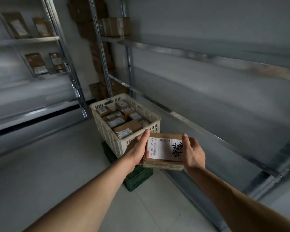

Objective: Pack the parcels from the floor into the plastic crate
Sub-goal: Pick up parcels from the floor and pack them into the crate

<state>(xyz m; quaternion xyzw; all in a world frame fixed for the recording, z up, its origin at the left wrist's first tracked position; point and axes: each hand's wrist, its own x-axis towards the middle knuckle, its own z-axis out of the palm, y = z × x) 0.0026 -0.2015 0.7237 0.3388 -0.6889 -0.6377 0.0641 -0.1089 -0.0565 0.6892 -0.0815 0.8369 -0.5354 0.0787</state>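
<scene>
A brown cardboard parcel (164, 150) with a white label and black handwriting is held in the air between both hands. My left hand (137, 149) grips its left edge, and my right hand (192, 151) grips its right edge. The parcel hovers just in front of the near right corner of a cream plastic crate (107, 131). Several labelled brown parcels (127, 128) lie inside the crate, filling it close to the rim. The crate stands on a dark green crate (137, 178) on the floor.
Metal shelving (208, 114) runs along the right side close to the crates. Another metal rack (40, 39) at the left holds several parcels. Stacked cardboard boxes (99, 64) stand in the far corner. Pale tiled floor (57, 164) stretches at the left.
</scene>
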